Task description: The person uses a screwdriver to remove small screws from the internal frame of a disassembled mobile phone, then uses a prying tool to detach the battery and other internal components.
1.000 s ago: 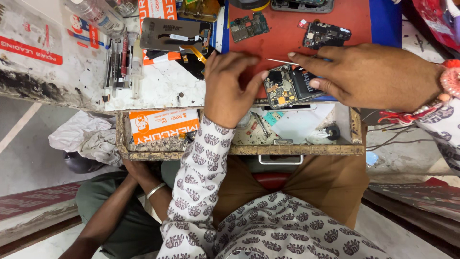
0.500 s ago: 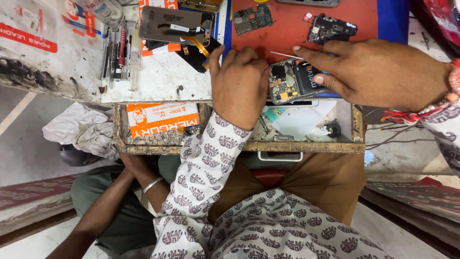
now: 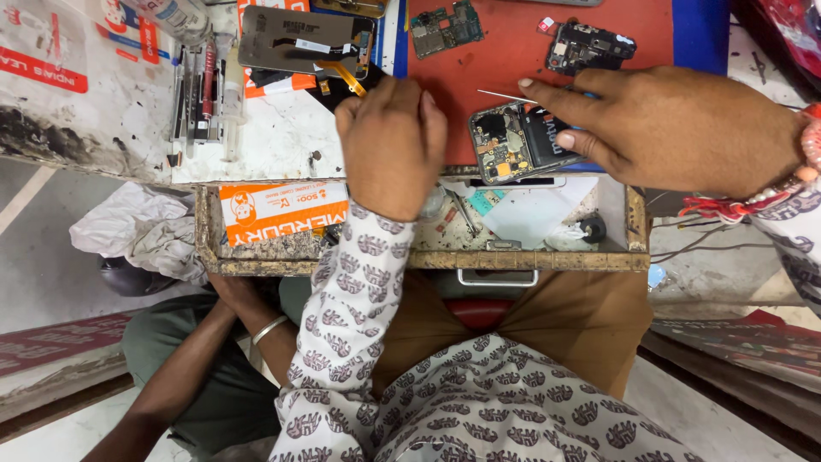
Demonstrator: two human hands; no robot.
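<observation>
On red mat (image 3: 513, 60) | opened phone (image 3: 517, 141), circuitry bare | right hand (image 3: 676, 128) fingers pinning it | left hand (image 3: 393, 145) curled, contents unclear

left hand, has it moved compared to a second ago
Yes. The left hand has slid away from the opened phone toward the white bench side, leaving a strip of red mat between them.

A worn tabletop over a pale floor

The tabletop (image 3: 256, 145) is white, scuffed and stained black toward its left edge, with a red mat (image 3: 513, 60) edged in blue laid across its far side. Below its front edge an open drawer (image 3: 419, 258) shows a chipped, grimy rim and a metal handle. The floor (image 3: 43, 282) beneath is pale grey, with crumpled grey cloth (image 3: 137, 231) lying on it. Light is even and soft
</observation>
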